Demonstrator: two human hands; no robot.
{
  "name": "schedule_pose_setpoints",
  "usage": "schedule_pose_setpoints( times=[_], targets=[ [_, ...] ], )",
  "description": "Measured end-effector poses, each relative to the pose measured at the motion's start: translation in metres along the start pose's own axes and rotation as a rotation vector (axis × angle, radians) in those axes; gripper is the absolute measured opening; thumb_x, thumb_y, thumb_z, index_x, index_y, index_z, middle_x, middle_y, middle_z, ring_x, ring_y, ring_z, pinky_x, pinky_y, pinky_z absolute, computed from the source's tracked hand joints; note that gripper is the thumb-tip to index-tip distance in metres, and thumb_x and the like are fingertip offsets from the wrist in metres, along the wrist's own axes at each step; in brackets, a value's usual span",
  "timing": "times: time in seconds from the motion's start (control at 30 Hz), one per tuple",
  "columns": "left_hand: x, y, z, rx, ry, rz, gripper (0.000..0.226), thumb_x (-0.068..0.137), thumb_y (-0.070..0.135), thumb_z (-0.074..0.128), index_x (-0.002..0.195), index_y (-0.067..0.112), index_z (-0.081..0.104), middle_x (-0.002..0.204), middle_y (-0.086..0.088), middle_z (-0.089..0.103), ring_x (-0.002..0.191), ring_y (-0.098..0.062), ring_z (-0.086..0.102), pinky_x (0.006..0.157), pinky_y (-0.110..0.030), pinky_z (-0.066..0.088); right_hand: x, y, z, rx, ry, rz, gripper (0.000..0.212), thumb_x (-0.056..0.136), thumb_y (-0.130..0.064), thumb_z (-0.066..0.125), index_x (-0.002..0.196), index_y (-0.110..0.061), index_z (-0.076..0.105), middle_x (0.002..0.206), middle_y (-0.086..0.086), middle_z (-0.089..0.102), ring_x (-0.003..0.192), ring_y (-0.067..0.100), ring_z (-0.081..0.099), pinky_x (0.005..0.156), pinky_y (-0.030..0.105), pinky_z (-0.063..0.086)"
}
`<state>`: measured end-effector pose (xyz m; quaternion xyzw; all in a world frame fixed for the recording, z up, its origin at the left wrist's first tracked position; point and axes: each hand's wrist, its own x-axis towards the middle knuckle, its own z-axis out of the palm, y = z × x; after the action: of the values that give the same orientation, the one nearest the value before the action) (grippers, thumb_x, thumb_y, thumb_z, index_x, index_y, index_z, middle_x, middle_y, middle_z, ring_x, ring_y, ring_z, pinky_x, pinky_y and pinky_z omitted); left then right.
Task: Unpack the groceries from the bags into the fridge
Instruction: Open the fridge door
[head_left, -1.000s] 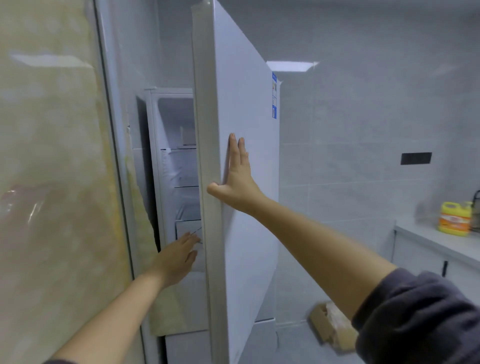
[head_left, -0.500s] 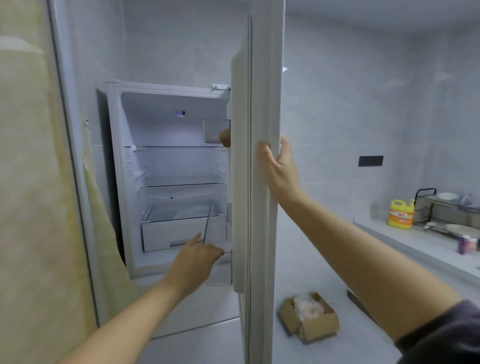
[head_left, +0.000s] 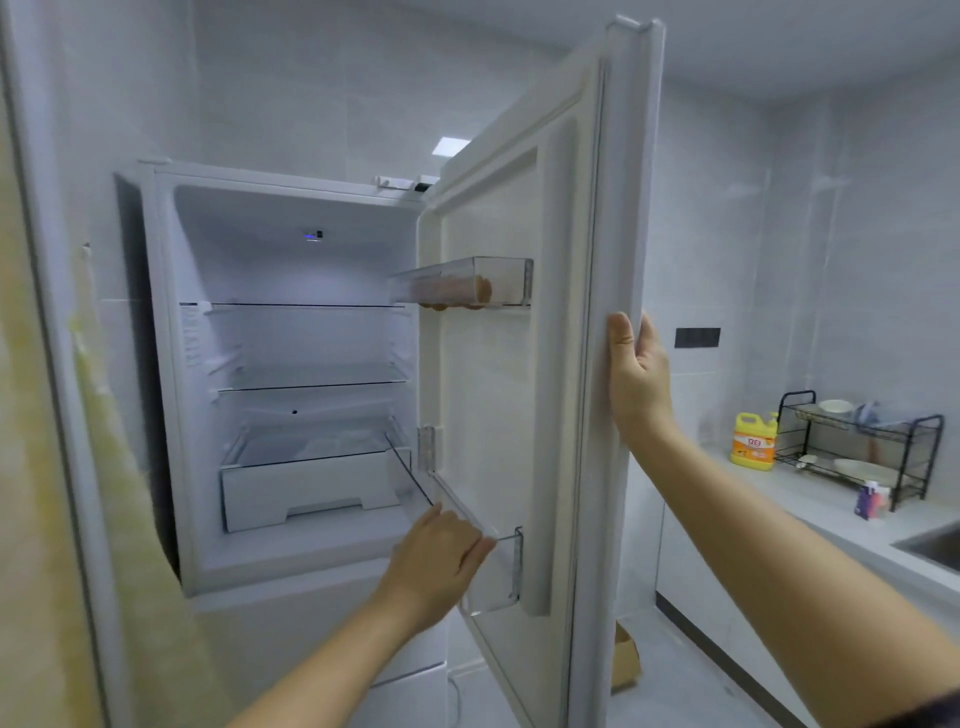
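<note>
Evidently the fridge (head_left: 291, 270) stood open at the left of the head view. The right hand (head_left: 641, 384) gripped the outer edge of the door (head_left: 519, 364), fingers curled round it. The left hand (head_left: 441, 551) rested, fingers relaxed, against the lower door shelf (head_left: 498, 571). Swinging the door fully wide, without straining that shelf, seemed best. No bags showed.

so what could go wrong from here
The right hand grips the fridge door by its edge; swinging it wider could hit the cardboard box on the floor behind it. A jolt might rattle the eggs in the upper door bin. The left hand touches the lower door bin; leaning there may strain it.
</note>
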<state>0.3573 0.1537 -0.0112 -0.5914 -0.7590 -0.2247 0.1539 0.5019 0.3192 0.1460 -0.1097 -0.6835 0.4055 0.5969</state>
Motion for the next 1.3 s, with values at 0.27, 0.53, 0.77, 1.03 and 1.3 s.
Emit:
schedule_pose_setpoints(
  times=[0.27,0.53,0.77,1.03,1.3],
  targets=[
    [0.023,0.034,0.026,0.035,0.104,-0.053,0.043,0.105,0.036,0.03,0.078,0.016,0.055,0.088,-0.006,0.064,0.094,-0.021,0.053,0.117,-0.029,0.014,-0.028,0.014,-0.017,-0.214,0.046,-0.048,0.086,0.093,-0.036,0.063,0.156,-0.025,0.005,0.156,-0.006,0.018,0.129,-0.013,0.017,0.096,0.002,0.017],
    [0.047,0.011,0.029,-0.164,-0.067,0.042,0.057,0.087,0.068,0.026,0.11,0.029,0.061,0.113,0.012,0.059,0.113,-0.009,0.048,0.108,-0.032,0.025,-0.009,0.044,-0.042,-0.352,0.05,-0.017,0.088,0.096,-0.017,0.059,0.156,-0.025,-0.004,0.156,0.009,0.02,0.131,0.007,0.02,0.089,0.002,0.014],
    [0.073,0.014,0.051,-0.392,0.018,-0.145,0.034,0.082,0.061,0.05,0.094,0.033,0.066,0.096,0.018,0.058,0.105,-0.008,0.047,0.108,-0.048,0.028,0.013,0.066,-0.06,-0.353,0.048,0.006,0.084,0.097,-0.012,0.055,0.156,-0.023,-0.003,0.16,0.007,0.011,0.14,0.008,0.016,0.098,0.006,0.008],
    [0.105,0.061,0.071,-0.246,0.056,-0.254,0.024,0.091,0.047,0.056,0.1,0.028,0.067,0.106,0.01,0.061,0.116,-0.012,0.044,0.113,-0.051,0.014,0.034,0.089,-0.083,-0.584,0.037,0.105,0.08,0.099,-0.024,0.051,0.156,-0.027,-0.004,0.162,0.013,0.01,0.148,0.028,0.014,0.117,0.039,0.015],
    [0.127,0.042,0.081,-0.321,0.114,-0.178,0.026,0.09,0.054,0.055,0.099,0.034,0.07,0.106,0.014,0.065,0.111,-0.009,0.049,0.11,-0.05,0.022,0.019,0.12,-0.079,-0.785,-0.015,0.094,0.085,0.097,-0.02,0.054,0.155,-0.019,-0.008,0.164,0.008,-0.001,0.151,0.025,-0.001,0.12,0.036,0.008]
  ],
)
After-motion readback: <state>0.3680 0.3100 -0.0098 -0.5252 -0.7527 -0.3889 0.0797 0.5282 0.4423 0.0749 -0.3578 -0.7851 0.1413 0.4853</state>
